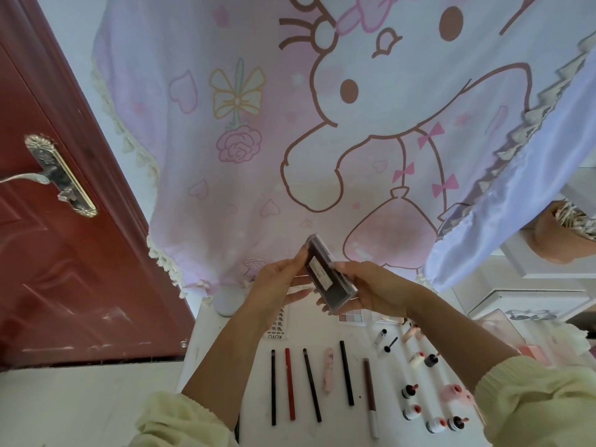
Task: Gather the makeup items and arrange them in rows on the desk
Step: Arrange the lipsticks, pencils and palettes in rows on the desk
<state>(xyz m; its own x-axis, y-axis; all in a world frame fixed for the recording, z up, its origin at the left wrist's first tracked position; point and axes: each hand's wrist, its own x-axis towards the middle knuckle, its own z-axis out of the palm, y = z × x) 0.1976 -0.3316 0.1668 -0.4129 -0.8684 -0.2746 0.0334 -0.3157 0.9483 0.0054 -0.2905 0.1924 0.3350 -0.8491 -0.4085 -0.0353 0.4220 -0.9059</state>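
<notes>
A clear rectangular case with a dark inside (pixel 325 274) is held up above the white desk (pixel 351 424). My left hand (pixel 277 283) grips its left edge and my right hand (pixel 367 290) grips its right side. Below, several slim pencils lie side by side in a row: a dark one (pixel 273 387), a red one (pixel 289 383), a black one (pixel 312 384), a pink tube (pixel 328 369), another black pencil (pixel 346 372) and a maroon pen (pixel 370 396). Several small bottles (pixel 409 391) stand to their right.
An eyeshadow palette (pixel 352 317) and a white tray of nail tips (pixel 280 324) lie further back on the desk. A cartoon rabbit curtain (pixel 322 124) hangs behind. A red door with a metal handle (pixel 58 175) is at left. White shelving (pixel 535 285) is at right.
</notes>
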